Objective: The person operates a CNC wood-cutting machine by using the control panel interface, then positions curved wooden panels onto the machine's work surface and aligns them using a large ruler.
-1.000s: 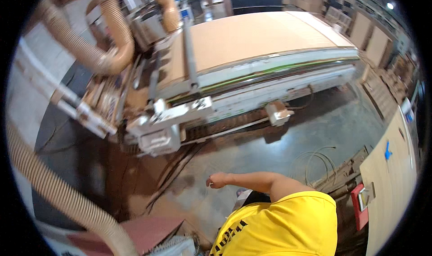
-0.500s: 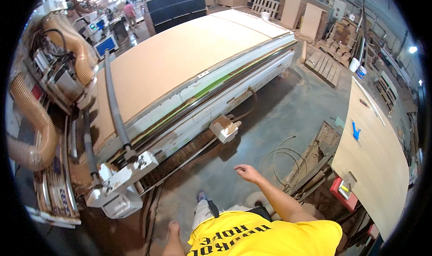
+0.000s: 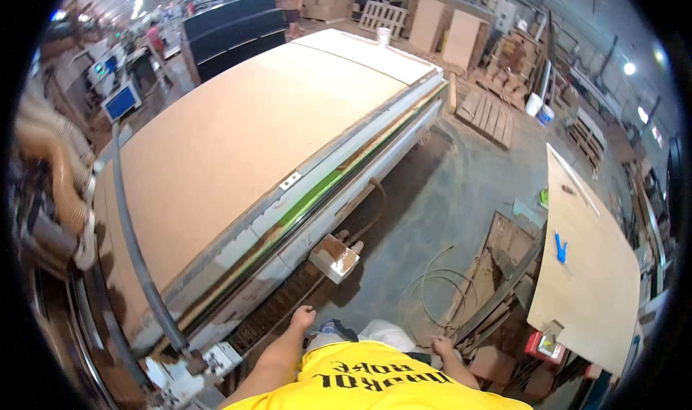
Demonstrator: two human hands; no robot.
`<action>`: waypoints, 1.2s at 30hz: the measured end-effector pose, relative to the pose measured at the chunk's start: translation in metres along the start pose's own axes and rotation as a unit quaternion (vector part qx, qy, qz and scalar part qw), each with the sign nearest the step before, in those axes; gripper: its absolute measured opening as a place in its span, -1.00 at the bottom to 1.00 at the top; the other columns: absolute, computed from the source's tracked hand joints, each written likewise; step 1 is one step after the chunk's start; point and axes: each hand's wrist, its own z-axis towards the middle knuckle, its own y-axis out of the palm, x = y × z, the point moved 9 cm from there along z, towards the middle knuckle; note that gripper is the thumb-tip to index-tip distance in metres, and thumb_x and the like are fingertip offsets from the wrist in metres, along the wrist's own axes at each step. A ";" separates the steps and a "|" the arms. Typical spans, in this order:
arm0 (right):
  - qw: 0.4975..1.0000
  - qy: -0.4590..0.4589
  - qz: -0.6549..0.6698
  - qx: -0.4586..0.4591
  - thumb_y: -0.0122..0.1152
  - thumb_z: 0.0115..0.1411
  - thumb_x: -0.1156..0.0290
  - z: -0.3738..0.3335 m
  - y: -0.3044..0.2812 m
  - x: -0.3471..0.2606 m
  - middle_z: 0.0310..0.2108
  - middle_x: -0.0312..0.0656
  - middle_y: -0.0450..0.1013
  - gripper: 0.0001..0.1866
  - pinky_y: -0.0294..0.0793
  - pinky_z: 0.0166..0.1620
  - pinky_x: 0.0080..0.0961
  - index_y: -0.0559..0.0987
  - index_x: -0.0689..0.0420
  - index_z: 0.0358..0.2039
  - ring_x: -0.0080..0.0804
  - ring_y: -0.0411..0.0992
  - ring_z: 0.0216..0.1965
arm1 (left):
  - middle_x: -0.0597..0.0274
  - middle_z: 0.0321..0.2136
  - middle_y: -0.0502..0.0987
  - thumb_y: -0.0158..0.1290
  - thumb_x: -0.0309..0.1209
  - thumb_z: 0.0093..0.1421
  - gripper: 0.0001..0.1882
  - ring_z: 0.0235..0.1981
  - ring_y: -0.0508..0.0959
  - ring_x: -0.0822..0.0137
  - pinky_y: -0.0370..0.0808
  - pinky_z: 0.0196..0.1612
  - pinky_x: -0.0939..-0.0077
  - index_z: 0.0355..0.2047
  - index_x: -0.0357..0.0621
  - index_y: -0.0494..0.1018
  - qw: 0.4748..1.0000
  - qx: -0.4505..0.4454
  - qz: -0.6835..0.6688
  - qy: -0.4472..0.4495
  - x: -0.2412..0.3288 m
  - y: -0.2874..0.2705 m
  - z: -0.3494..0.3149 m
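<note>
My left hand point(image 3: 303, 316) is held forward, low in front of my body, with its fingers curled in and nothing seen in it. Beside my right hip, my right hand point(image 3: 441, 345) hangs with fingers drawn in, small in view, and no object shows there. Neither hand touches anything. Nearest to the left one is a white box-shaped bracket point(image 3: 335, 258) on the side of a long machine bed. A large tan board point(image 3: 238, 136) lies across that bed. Coiled cable point(image 3: 432, 298) lies on the floor ahead of the right hand.
At right, a pale board point(image 3: 587, 266) carries a blue tool point(image 3: 560, 248); a red box point(image 3: 542, 346) sits at its near edge. A grey pipe point(image 3: 133, 230) crosses the machine's left end. Farther off are a wooden pallet point(image 3: 486, 118), white bucket point(image 3: 533, 105) and another person point(image 3: 290, 5).
My right hand has drawn back from its outstretched place to my side, while my left has swung forward. The machine bed has shifted left in view, and another person appears at the back.
</note>
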 end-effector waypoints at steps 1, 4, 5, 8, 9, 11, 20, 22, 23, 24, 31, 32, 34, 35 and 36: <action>0.999 0.010 0.014 0.031 0.11 0.34 0.26 -0.016 -0.012 0.021 -0.47 -0.13 0.56 -0.67 0.48 -0.38 -0.29 0.68 0.27 -0.19 -0.39 0.51 -0.48 | -0.01 0.08 0.59 0.14 -0.13 0.20 -0.46 0.12 0.58 0.07 0.45 0.21 0.28 0.14 -0.09 0.53 1.000 -0.015 0.015 0.017 0.017 -0.002 0.019; 0.989 0.122 0.066 0.060 0.11 0.34 0.26 -0.043 -0.024 0.058 -0.43 -0.13 0.57 -0.68 0.48 -0.34 -0.26 0.68 0.25 -0.17 -0.36 0.50 -0.46 | 0.01 0.08 0.59 0.14 -0.12 0.19 -0.46 0.12 0.58 0.07 0.45 0.20 0.28 0.14 -0.07 0.52 0.998 -0.039 0.031 0.037 0.067 0.002 0.071; 0.982 0.157 0.083 0.064 0.12 0.34 0.26 -0.047 -0.023 0.064 -0.42 -0.12 0.57 -0.68 0.48 -0.33 -0.24 0.67 0.25 -0.17 -0.35 0.50 -0.45 | 0.01 0.08 0.60 0.13 -0.12 0.19 -0.46 0.12 0.58 0.07 0.45 0.21 0.28 0.14 -0.06 0.52 0.998 -0.043 0.036 0.020 0.082 0.003 0.080; 0.966 0.218 0.124 0.056 0.12 0.33 0.25 -0.033 -0.009 0.062 -0.38 -0.12 0.58 -0.69 0.48 -0.30 -0.21 0.67 0.23 -0.16 -0.31 0.49 -0.42 | -0.01 0.09 0.58 0.13 -0.12 0.18 -0.45 0.14 0.56 0.07 0.44 0.23 0.27 0.15 -0.07 0.52 0.994 -0.064 0.083 0.012 0.130 0.007 0.114; 0.962 0.233 0.131 0.051 0.12 0.33 0.25 -0.025 -0.008 0.059 -0.37 -0.12 0.58 -0.69 0.48 -0.29 -0.19 0.67 0.23 -0.15 -0.30 0.49 -0.41 | -0.02 0.10 0.58 0.12 -0.12 0.18 -0.44 0.15 0.56 0.07 0.44 0.23 0.27 0.15 -0.08 0.52 0.992 -0.068 0.100 0.016 0.145 0.014 0.122; 0.959 0.244 0.141 0.042 0.13 0.33 0.25 0.008 -0.010 0.044 -0.34 -0.11 0.58 -0.69 0.48 -0.26 -0.17 0.66 0.22 -0.15 -0.28 0.49 -0.40 | -0.03 0.11 0.57 0.11 -0.12 0.18 -0.44 0.16 0.55 0.07 0.43 0.24 0.26 0.16 -0.08 0.52 0.988 -0.075 0.132 0.013 0.169 0.030 0.134; 0.990 0.113 -0.034 0.073 0.02 0.41 0.25 0.253 -0.201 -0.128 -0.30 -0.11 0.58 -0.68 0.48 -0.25 -0.19 0.65 0.08 0.00 -0.21 0.48 -0.35 | -0.10 0.07 0.58 0.13 -0.14 0.21 -0.46 0.14 0.55 -0.04 0.46 0.20 0.23 0.10 -0.23 0.52 0.972 -0.128 0.111 0.160 0.424 0.132 0.184; 0.992 0.043 0.041 0.115 0.04 0.42 0.28 0.300 -0.266 -0.207 -0.21 -0.17 0.60 -0.64 0.50 -0.13 -0.33 0.61 0.09 0.12 -0.24 0.53 -0.24 | -0.10 0.04 0.60 0.10 -0.22 0.27 -0.52 0.08 0.59 0.01 0.49 0.16 0.28 0.12 -0.25 0.50 0.967 -0.101 0.013 0.234 0.497 0.147 0.206; 0.985 -0.008 0.071 0.158 0.04 0.42 0.31 0.313 -0.297 -0.242 -0.21 -0.18 0.60 -0.65 0.49 -0.10 -0.36 0.61 0.12 0.11 -0.28 0.52 -0.23 | -0.09 0.03 0.61 0.11 -0.26 0.28 -0.54 0.06 0.61 0.05 0.51 0.14 0.30 0.13 -0.24 0.50 0.965 -0.116 -0.008 0.236 0.550 0.152 0.203; 0.975 -0.069 0.100 0.187 0.04 0.41 0.35 0.324 -0.321 -0.299 -0.20 -0.19 0.59 -0.65 0.48 -0.08 -0.40 0.61 0.15 0.11 -0.32 0.51 -0.21 | -0.07 0.01 0.62 0.12 -0.28 0.27 -0.54 0.04 0.63 0.08 0.53 0.12 0.32 0.12 -0.24 0.50 0.959 -0.112 -0.042 0.256 0.583 0.152 0.218; 0.977 -0.097 0.095 0.163 0.04 0.36 0.41 0.436 -0.376 -0.396 0.03 -0.04 0.58 -0.66 0.45 0.12 -0.30 0.61 0.20 0.08 -0.14 0.52 0.07 | -0.05 0.02 0.58 0.16 -0.37 0.26 -0.56 -0.01 0.60 0.08 0.51 0.12 0.27 0.13 -0.22 0.48 0.905 0.081 -0.098 0.407 0.867 0.080 0.268; 0.978 -0.098 0.094 0.159 0.04 0.37 0.39 0.469 -0.372 -0.375 0.04 -0.02 0.57 -0.65 0.44 0.14 -0.29 0.61 0.21 0.08 -0.12 0.51 0.09 | -0.10 0.05 0.56 0.16 -0.35 0.25 -0.56 0.08 0.55 -0.04 0.44 0.21 0.21 0.12 -0.22 0.49 0.881 0.123 -0.085 0.449 0.897 0.064 0.289; 0.962 -0.121 0.045 0.242 0.11 0.38 0.36 0.502 -0.407 -0.256 -0.44 -0.31 0.50 -0.74 0.39 -0.40 -0.50 0.63 0.15 -0.02 -0.53 0.39 -0.48 | -0.13 0.08 0.53 0.13 -0.36 0.24 -0.57 0.15 0.49 -0.11 0.40 0.25 0.13 0.11 -0.20 0.48 0.851 0.132 -0.121 0.494 0.987 0.065 0.312; 0.975 -0.009 0.068 0.210 0.10 0.39 0.35 0.508 -0.361 -0.270 -0.53 -0.33 0.43 -0.81 0.34 -0.48 -0.47 0.63 0.13 -0.14 -0.52 0.34 -0.56 | -0.12 0.10 0.52 0.13 -0.37 0.23 -0.55 0.16 0.48 -0.13 0.39 0.25 0.08 0.13 -0.18 0.46 0.858 0.168 -0.072 0.481 1.000 0.036 0.338; 0.971 0.162 0.132 0.117 0.14 0.38 0.31 0.489 -0.326 -0.265 -0.55 -0.31 0.41 -0.83 0.33 -0.48 -0.46 0.62 0.11 -0.23 -0.42 0.32 -0.59 | -0.11 0.12 0.51 0.12 -0.36 0.23 -0.55 0.17 0.47 -0.13 0.38 0.25 0.08 0.14 -0.18 0.45 0.853 0.209 -0.042 0.476 1.014 0.016 0.358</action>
